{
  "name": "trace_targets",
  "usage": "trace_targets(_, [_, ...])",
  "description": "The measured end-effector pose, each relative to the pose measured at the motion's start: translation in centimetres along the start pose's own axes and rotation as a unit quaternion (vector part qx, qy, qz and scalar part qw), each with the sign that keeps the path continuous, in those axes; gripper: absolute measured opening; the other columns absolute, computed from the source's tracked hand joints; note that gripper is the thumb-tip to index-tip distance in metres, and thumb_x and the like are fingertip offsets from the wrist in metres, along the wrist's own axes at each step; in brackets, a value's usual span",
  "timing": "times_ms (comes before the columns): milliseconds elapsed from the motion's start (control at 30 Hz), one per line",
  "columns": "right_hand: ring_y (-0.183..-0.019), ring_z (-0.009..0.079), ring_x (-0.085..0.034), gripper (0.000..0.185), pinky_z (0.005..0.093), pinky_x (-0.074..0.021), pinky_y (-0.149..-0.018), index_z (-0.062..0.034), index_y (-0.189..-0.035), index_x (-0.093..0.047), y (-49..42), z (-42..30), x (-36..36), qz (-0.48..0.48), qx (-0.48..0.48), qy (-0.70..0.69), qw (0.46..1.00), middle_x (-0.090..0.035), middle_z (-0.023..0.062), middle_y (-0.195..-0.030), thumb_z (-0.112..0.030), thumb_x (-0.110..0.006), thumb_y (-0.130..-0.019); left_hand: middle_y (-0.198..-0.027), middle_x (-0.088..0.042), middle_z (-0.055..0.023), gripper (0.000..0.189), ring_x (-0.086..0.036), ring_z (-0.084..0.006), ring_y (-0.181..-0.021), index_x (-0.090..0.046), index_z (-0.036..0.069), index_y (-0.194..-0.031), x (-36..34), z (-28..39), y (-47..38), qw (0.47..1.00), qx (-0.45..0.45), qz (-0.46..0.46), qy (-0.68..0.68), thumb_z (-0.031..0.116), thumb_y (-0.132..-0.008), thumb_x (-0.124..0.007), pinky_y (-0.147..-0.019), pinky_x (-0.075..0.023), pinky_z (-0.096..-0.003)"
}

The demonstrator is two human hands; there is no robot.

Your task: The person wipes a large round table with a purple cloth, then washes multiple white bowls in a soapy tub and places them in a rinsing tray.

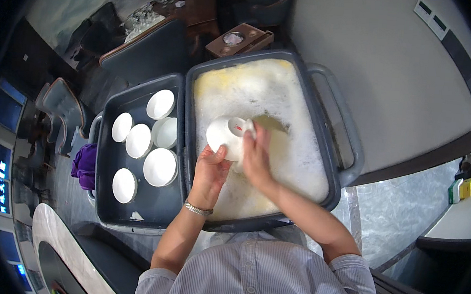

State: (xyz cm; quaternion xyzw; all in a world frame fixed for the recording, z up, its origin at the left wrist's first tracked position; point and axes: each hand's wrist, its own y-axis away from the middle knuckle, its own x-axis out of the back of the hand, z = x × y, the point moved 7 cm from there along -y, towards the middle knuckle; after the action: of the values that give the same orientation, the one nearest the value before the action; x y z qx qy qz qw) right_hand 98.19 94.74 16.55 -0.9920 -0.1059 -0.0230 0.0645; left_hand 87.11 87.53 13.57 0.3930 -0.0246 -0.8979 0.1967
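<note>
Over a grey plastic tub (332,177) of foamy water, my left hand (213,168) grips the rim of a white bowl (222,135), its foot turned up towards me. A red mark shows on that foot. My right hand (257,155), slightly blurred, presses a white cloth (250,127) against the bowl's right side; most of the cloth is hidden by the fingers. To the left, a second grey tub (103,194) holds several white bowls (160,167), spaced apart or leaning together. A small white scrap (137,216) lies near that tub's front edge.
A purple cloth (84,166) hangs at the left tub's outer side. The right tub's handle (342,114) sticks out near a pale wall panel. Beyond the tubs are a padded chair (147,53) and a brown wooden box (243,42). A white counter (458,218) stands at right.
</note>
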Motion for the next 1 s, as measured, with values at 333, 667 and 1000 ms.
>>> trace_targets(333, [-0.113,0.0346,-0.056,0.049,0.0445,-0.0455,-0.093,-0.0004,-0.107,-0.064,-7.2,6.0,-0.2,-0.226,-0.069,0.478,0.846,-0.061,0.0206,-0.114,-0.042,-0.053,-0.085,-0.09,-0.069,-0.01,0.024,-0.063,-0.0206,-0.08,-0.063,-0.002,-0.103,6.0,15.5,0.6,0.866,-0.149,0.075,-0.471,0.001,-0.08,-0.066,-0.077,-0.0457,-0.0268])
trace_targets(667, [-0.098,0.039,-0.061,0.028,0.0433,-0.0485,-0.084,0.001,-0.1,-0.063,-6.3,10.5,-1.5,-0.248,-0.133,0.423,0.861,-0.064,0.025,-0.102,-0.007,-0.049,-0.078,-0.096,-0.064,-0.0212,0.022,-0.061,-0.0383,-0.089,-0.059,0.002,-0.099,6.6,13.3,-1.0,0.491,-0.176,0.053,-0.852,0.007,-0.078,-0.065,-0.074,-0.0492,-0.0468])
trace_targets(1000, [-0.095,0.04,-0.057,0.023,0.0458,-0.0456,-0.08,-0.0075,-0.104,-0.049,-4.9,4.8,1.3,-0.214,0.022,0.224,0.951,-0.06,0.0195,-0.096,-0.01,-0.058,-0.084,-0.094,-0.065,-0.0211,0.034,-0.064,-0.039,-0.085,-0.056,0.003,-0.115,-1.2,3.2,-7.6,0.589,-0.102,-0.093,-0.796,0.01,-0.082,-0.06,-0.072,-0.0516,-0.043])
